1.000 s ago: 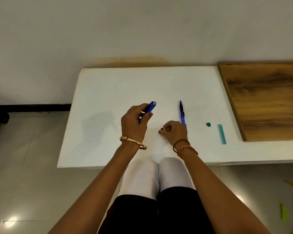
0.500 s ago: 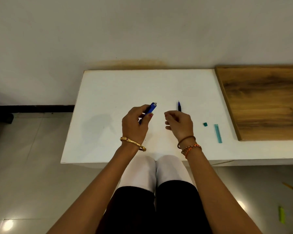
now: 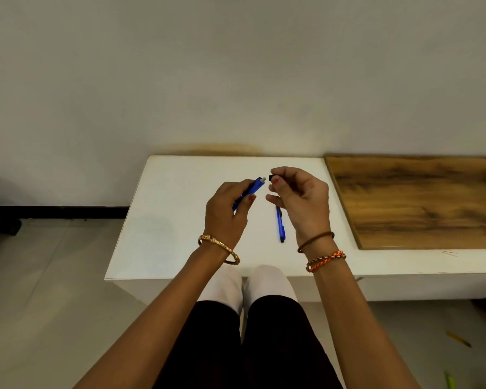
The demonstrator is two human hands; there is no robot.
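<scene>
Head view: left hand (image 3: 225, 211) is wrapped round a slim blue plastic pen barrel (image 3: 249, 192), grey end up, in the air left of the second blue pen (image 3: 280, 224) lying on the white table (image 3: 166, 220). Right hand (image 3: 300, 200) pinches a tiny black cap-like piece (image 3: 270, 177) at the fingertips, above that second pen and just short of the barrel's grey end. Likely both parts are light, rigid and smooth. Black piece drops easily: pinch its sides, grip barrel mid-length.
</scene>
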